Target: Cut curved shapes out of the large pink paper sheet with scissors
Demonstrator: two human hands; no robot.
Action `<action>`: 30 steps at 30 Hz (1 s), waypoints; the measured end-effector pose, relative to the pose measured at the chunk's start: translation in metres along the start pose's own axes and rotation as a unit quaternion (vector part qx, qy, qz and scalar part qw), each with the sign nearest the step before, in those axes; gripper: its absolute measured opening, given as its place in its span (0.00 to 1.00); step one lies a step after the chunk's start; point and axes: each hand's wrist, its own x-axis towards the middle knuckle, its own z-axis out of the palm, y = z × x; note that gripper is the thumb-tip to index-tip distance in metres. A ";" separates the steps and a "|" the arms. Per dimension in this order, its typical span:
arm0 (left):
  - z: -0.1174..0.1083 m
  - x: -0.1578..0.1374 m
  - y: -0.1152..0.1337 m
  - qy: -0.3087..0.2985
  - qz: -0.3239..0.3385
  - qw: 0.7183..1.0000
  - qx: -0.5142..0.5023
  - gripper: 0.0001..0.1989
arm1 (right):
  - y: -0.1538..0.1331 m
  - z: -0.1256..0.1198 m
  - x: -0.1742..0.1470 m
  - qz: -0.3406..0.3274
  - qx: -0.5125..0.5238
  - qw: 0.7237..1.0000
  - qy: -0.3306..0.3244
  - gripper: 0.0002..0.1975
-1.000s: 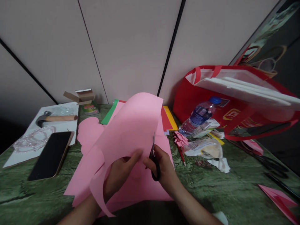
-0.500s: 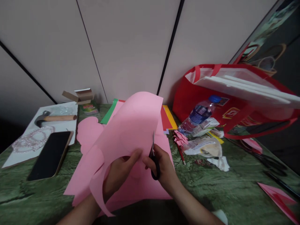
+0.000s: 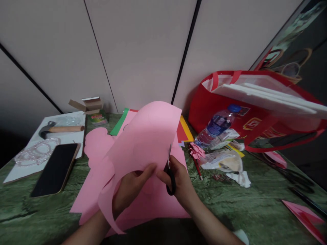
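Observation:
A large pink paper sheet curves upward in front of me, with a curled strip hanging over my left wrist. My left hand grips its lower edge, thumb on the front and fingers hidden behind. Black-handled scissors are in my right hand, blades pointing up at the sheet's right edge; the blades look nearly closed. Beneath both hands lie more pink sheets. A pink cutout with a scalloped edge lies to the left of them.
To the left are a phone, a hammer, a bead string and a small open box. On the right stand a water bottle and a red bag. Larger scissors lie at far right.
The top right corner of the held sheet has shifted slightly right and down. My right hand and the scissors have moved a little to the right; my left hand is almost still.

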 end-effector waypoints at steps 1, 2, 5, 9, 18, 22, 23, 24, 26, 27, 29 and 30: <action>0.000 0.001 -0.001 0.002 0.003 1.000 -0.002 0.16 | 0.000 -0.001 0.000 0.000 0.000 1.000 -0.002 0.18; 0.000 0.001 -0.001 0.003 0.006 1.000 -0.004 0.16 | 0.001 -0.001 0.001 0.000 -0.002 1.000 -0.002 0.18; -0.001 0.001 -0.001 0.004 0.004 1.000 -0.003 0.16 | 0.002 -0.002 0.000 0.000 -0.005 1.000 0.000 0.19; -0.002 0.000 0.003 -0.011 -0.024 1.000 0.005 0.16 | 0.000 -0.001 -0.001 0.007 -0.002 1.000 0.002 0.18; -0.003 0.002 0.003 -0.001 0.007 1.000 0.001 0.14 | -0.001 0.000 0.000 0.008 -0.027 1.000 0.006 0.17; -0.003 0.002 0.003 -0.002 0.032 0.999 -0.006 0.12 | -0.002 -0.001 0.000 0.012 -0.043 0.999 0.009 0.16; -0.003 0.002 0.003 -0.002 0.030 1.000 -0.006 0.12 | -0.002 -0.001 0.000 0.012 -0.045 0.999 0.010 0.16; -0.003 0.002 0.003 -0.003 0.026 1.000 -0.005 0.12 | -0.003 -0.001 0.000 0.011 -0.045 0.999 0.009 0.16; -0.004 0.001 0.004 -0.007 0.021 1.000 -0.007 0.12 | -0.003 -0.001 0.001 0.009 -0.043 0.999 0.008 0.16; -0.004 0.001 0.004 -0.010 0.021 1.000 -0.008 0.12 | -0.002 -0.001 0.001 0.007 -0.041 0.999 0.006 0.16; -0.004 0.001 0.004 -0.013 0.029 0.999 -0.010 0.12 | -0.002 -0.001 0.001 0.005 -0.041 0.999 0.005 0.15; -0.004 0.002 0.004 -0.014 0.033 0.999 -0.009 0.12 | -0.002 -0.001 0.000 0.006 -0.041 0.999 0.005 0.15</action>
